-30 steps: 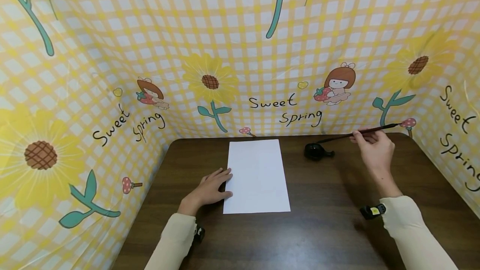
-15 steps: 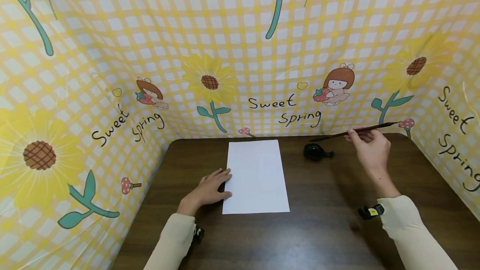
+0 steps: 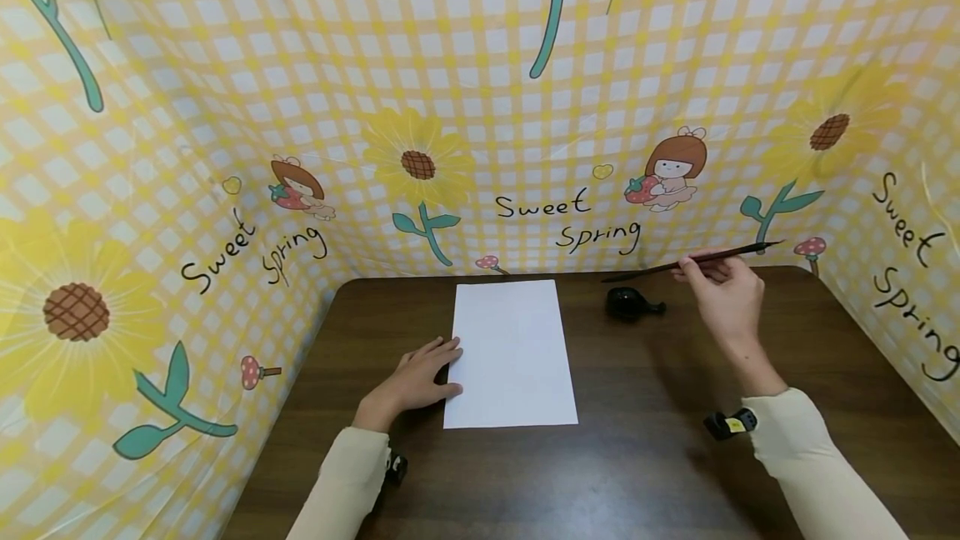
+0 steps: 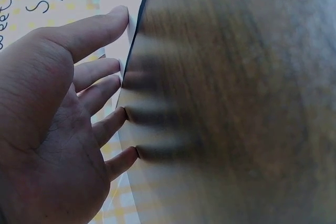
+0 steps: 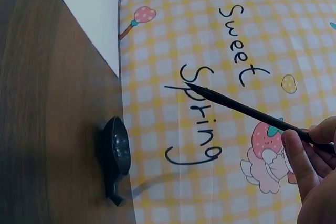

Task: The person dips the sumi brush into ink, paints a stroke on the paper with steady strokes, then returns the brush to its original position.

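Note:
In the head view, my left hand (image 3: 411, 377) rests at the left edge of a white sheet of paper (image 3: 513, 352), its fingertips and thumb touching that edge. The left wrist view shows the same hand (image 4: 79, 108) with spread, nearly straight fingers. My right hand (image 3: 726, 298) pinches a dark writing brush (image 3: 660, 269) mid-handle and holds it above the table, its black pointed tip facing left. Seen from the right wrist, the brush (image 5: 247, 109) is clear of any surface. A black ink dish (image 3: 628, 303) with a short handle lies below the brush, right of the paper.
The dark wooden table (image 3: 645, 457) has its far edge against a yellow checked cloth (image 3: 465, 48) printed with flowers and lettering. That cloth also rises along the left and right sides. A small black device (image 3: 729, 424) sits on each wrist.
My right hand has moved left with the brush, so the tip now extends past the left side of the ink dish. The left hand and the paper have stayed in place.

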Demonstrator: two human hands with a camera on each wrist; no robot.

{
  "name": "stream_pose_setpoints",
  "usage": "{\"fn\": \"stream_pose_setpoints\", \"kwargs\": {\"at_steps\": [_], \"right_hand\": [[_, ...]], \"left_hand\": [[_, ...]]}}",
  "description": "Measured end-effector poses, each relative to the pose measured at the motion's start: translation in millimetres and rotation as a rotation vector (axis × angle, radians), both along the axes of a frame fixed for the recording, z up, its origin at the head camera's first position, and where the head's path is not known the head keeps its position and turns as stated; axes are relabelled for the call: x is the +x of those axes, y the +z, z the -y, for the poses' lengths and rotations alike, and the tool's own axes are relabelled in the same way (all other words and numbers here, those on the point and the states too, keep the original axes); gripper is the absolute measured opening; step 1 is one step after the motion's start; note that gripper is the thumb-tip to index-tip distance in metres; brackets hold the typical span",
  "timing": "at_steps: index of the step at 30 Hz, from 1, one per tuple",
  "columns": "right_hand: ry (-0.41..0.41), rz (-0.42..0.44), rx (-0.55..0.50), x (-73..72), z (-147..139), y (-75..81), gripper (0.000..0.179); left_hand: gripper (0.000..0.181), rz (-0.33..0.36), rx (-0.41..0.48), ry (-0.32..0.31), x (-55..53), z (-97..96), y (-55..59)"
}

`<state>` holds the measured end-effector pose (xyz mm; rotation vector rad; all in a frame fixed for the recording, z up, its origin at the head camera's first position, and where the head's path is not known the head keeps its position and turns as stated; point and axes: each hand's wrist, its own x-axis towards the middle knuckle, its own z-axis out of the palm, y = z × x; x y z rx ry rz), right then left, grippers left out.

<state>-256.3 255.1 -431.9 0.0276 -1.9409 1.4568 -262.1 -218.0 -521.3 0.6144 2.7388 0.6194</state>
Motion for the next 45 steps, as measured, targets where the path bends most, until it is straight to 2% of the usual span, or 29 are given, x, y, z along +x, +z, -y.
{"fn": "stream_pose_setpoints", "kwargs": {"at_steps": [8, 15, 21, 26, 31, 38, 45], "right_hand": [[-0.003, 0.002, 0.002, -0.9, 12, -0.5, 0.017], [0.051, -0.010, -0.021, 15.0, 36, 16.6, 0.014], [0.063, -0.018, -0.027, 6.4, 39, 1.9, 0.013], [0.100, -0.031, -0.077, -0.8, 41, -8.6, 0.013], [0.150, -0.030, -0.123, -1.7, 48, -10.7, 0.013], [0.166, -0.038, -0.122, -3.6, 59, -8.9, 0.018], [0.186, -0.022, -0.129, -3.4, 70, -9.4, 0.020]], "left_hand": [[0.069, 0.002, 0.005, 0.001, 0.7, -0.5, -0.3], [0.069, 0.006, 0.016, 0.001, 1.1, -0.1, 1.0], [0.070, 0.010, 0.013, 0.001, -0.4, -0.4, 0.9], [0.070, 0.011, 0.016, -0.008, -1.5, 0.0, 0.4], [0.070, 0.009, 0.026, -0.013, -1.4, 1.2, 0.8], [0.070, -0.008, 0.031, -0.017, -0.6, 1.8, 0.5], [0.071, 0.012, 0.029, -0.007, 0.0, 1.6, 1.3]]}}
